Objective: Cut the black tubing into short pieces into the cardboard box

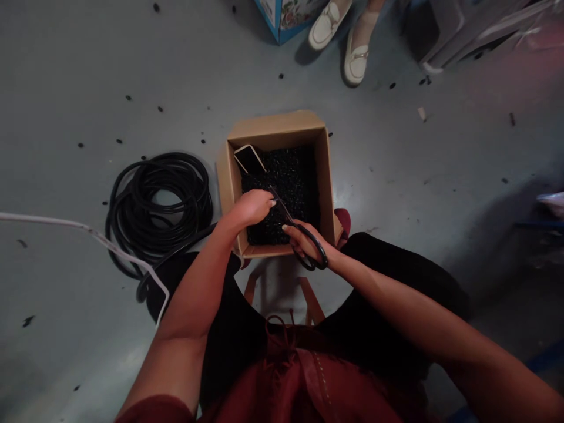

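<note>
A: Right hand (308, 244)?

B: Clamped through the loops of black-handled scissors (315, 257), the blades (282, 208) angled up and across toward the other hand, tips hidden.

A: Left hand (251, 207)?

B: Fingers (269, 202) drawn together just beside the blades, seemingly pinched on a black rubber hose (185, 244), though the contact itself was out of sight.

A: Hose position?

B: One strand leading up toward the left forearm from a loose coil (115, 232) on the grey concrete floor (66, 117), then lost behind the arm.

A: Feel of it?

B: Probably light and springy, soft enough to bend but firm enough to resist the blades, and perhaps a little slick. Best held close to the blades, where a short length would flex least.

A: Under the hands?

B: An open cardboard box (275, 126), heaped with small black pieces (286, 182) — a smartphone (249, 160) propped in the far corner.

A: Farther out?

B: A white cable (57, 220) across the left side, black bits scattered over the floor, then a co-worker's white loafers (332, 23) and a blue printed carton (275, 17) at the top edge.
</note>
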A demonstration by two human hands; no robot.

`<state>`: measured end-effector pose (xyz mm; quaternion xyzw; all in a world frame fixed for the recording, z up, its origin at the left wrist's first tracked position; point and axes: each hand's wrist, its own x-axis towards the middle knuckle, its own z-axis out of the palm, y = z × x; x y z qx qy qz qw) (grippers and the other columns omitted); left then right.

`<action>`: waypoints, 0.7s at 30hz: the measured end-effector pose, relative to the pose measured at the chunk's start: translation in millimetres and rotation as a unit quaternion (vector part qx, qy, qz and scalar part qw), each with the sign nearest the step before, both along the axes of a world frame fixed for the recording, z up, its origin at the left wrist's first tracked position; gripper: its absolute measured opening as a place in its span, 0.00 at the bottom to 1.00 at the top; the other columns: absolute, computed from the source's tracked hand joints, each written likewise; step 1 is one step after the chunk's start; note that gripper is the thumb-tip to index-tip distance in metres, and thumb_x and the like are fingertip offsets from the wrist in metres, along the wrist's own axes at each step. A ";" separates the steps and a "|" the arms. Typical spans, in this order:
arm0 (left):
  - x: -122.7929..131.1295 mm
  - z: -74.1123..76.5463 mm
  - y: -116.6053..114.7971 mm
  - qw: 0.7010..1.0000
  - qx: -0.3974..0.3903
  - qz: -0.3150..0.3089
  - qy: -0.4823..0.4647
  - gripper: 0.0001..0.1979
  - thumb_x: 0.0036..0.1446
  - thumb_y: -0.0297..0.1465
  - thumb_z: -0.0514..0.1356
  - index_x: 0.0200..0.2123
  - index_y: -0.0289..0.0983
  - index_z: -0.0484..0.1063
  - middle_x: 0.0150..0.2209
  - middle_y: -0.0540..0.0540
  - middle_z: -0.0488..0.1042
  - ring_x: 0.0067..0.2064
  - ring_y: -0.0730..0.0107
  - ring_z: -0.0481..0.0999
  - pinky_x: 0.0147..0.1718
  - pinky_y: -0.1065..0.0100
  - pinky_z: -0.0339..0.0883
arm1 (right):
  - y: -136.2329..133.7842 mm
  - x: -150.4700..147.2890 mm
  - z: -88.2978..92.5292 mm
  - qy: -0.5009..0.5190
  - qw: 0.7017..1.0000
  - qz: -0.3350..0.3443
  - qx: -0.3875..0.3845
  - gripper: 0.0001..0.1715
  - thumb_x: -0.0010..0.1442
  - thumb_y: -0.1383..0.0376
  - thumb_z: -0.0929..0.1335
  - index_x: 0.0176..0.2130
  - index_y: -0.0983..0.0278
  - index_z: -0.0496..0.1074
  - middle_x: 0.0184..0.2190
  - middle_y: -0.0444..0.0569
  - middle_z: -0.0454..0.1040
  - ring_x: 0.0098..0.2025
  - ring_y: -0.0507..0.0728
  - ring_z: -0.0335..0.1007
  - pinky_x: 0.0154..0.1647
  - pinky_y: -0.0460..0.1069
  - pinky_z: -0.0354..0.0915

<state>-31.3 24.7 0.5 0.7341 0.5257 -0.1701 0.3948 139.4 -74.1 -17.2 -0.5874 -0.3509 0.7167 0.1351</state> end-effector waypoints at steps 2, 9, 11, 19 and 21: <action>-0.4 -1.9 -0.5 1.000 0.000 -0.009 0.000 0.15 0.64 0.29 0.50 0.37 0.32 0.77 0.36 0.39 0.80 0.39 0.63 0.77 0.39 0.67 0.66 | -2.7 -1.6 -3.5 0.021 0.999 -0.011 -0.025 0.19 0.60 0.51 0.67 0.31 0.60 0.57 0.19 0.36 0.59 0.15 0.47 0.53 0.13 0.44 0.52; -4.2 9.8 2.4 0.992 0.034 0.045 -0.110 0.19 0.65 0.32 0.49 0.51 0.32 0.75 0.36 0.43 0.80 0.36 0.68 0.76 0.40 0.68 0.67 | 0.0 -3.5 -8.8 0.079 0.988 -0.100 -0.089 0.24 0.61 0.43 0.65 0.38 0.61 0.63 0.19 0.37 0.64 0.16 0.48 0.58 0.14 0.43 0.58; -4.6 15.6 3.6 0.991 0.036 0.062 -0.116 0.20 0.65 0.32 0.48 0.51 0.32 0.75 0.38 0.42 0.79 0.37 0.67 0.76 0.41 0.66 0.67 | 5.0 -2.2 -5.4 0.072 0.989 -0.102 -0.075 0.24 0.62 0.43 0.64 0.40 0.60 0.64 0.22 0.39 0.68 0.18 0.49 0.61 0.16 0.43 0.60; -7.5 19.1 6.9 0.981 0.072 0.133 -0.120 0.17 0.63 0.31 0.50 0.47 0.32 0.74 0.40 0.41 0.79 0.41 0.65 0.75 0.44 0.63 0.67 | 20.0 3.6 5.9 -0.030 0.996 -0.002 0.088 0.19 0.65 0.52 0.65 0.49 0.61 0.66 0.33 0.45 0.72 0.31 0.51 0.68 0.32 0.46 0.67; -7.8 18.8 7.6 0.981 0.073 0.131 -0.126 0.14 0.63 0.32 0.50 0.41 0.33 0.74 0.36 0.42 0.78 0.37 0.66 0.74 0.41 0.65 0.66 | 20.2 3.8 7.5 -0.038 0.994 0.022 0.103 0.21 0.65 0.52 0.64 0.52 0.61 0.66 0.35 0.46 0.72 0.33 0.52 0.69 0.35 0.47 0.68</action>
